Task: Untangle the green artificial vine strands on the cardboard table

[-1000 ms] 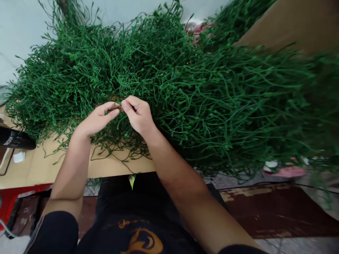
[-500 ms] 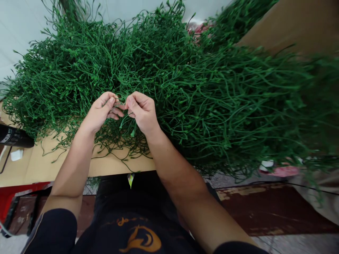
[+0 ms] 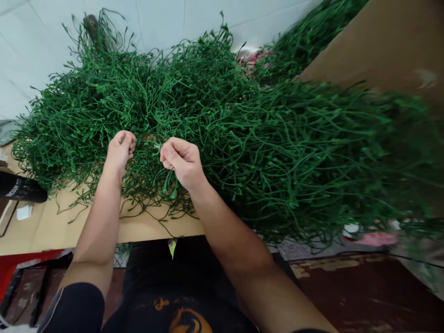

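A large heap of thin green plastic-looking stems (image 3: 263, 134) with small budded tips spreads over the table in front of me. My right hand (image 3: 182, 162) is closed in a pinch on a few green stems (image 3: 168, 182), whose ends hang below the fingers and poke out to the left. To the left, apart from it, my left hand (image 3: 120, 147) is curled closed above the front of the heap. Whatever its fingers hold, if anything, is hidden.
Brown cardboard (image 3: 79, 226) covers the table's front. A black bottle (image 3: 22, 187) lies at the left beside a white paper scrap (image 3: 24, 212). A brown cardboard sheet (image 3: 385, 41) leans at the back right, and a tiled wall (image 3: 159, 23) stands behind.
My hands have moved apart; the left one drew away to the left and its fingers curled in. My right hand keeps its pinch on the stems. The view has tilted slightly up.
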Available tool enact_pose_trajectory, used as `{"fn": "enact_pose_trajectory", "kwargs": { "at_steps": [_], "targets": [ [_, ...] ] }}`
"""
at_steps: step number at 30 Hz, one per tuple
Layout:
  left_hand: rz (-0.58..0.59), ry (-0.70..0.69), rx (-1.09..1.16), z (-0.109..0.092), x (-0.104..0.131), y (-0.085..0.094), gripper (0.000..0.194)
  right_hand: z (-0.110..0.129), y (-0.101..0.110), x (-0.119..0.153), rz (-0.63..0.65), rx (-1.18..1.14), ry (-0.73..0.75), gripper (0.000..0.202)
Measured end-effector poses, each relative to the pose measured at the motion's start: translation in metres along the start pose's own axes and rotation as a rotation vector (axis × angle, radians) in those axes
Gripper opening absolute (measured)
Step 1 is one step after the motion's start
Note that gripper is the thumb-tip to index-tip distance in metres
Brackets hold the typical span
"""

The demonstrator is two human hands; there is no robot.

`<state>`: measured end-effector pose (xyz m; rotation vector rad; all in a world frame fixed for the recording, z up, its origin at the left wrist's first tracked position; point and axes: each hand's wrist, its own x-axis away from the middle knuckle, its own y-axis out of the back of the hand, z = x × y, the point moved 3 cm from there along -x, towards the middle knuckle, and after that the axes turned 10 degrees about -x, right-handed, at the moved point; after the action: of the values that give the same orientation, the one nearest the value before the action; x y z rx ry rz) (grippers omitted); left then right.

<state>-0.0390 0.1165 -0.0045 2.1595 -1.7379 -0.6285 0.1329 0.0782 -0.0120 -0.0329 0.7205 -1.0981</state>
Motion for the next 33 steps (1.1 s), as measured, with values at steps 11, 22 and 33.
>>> {"fn": "enact_pose_trajectory", "kwargs": {
  "at_steps": [11,22,33],
  "targets": [
    [0.164,-0.306,-0.062,-0.051,0.036,-0.023,0.044,-0.008,0.012,-0.008,-0.082,-0.16,-0.155,0.047],
    [0.091,-0.216,0.044,-0.041,0.03,-0.02,0.031,-0.019,0.015,-0.011,-0.038,0.029,-0.122,0.047],
    [0.493,-0.14,-0.278,-0.037,0.05,-0.044,0.019,-0.022,0.028,-0.013,-0.174,0.339,-0.09,0.026]
  ]
}}
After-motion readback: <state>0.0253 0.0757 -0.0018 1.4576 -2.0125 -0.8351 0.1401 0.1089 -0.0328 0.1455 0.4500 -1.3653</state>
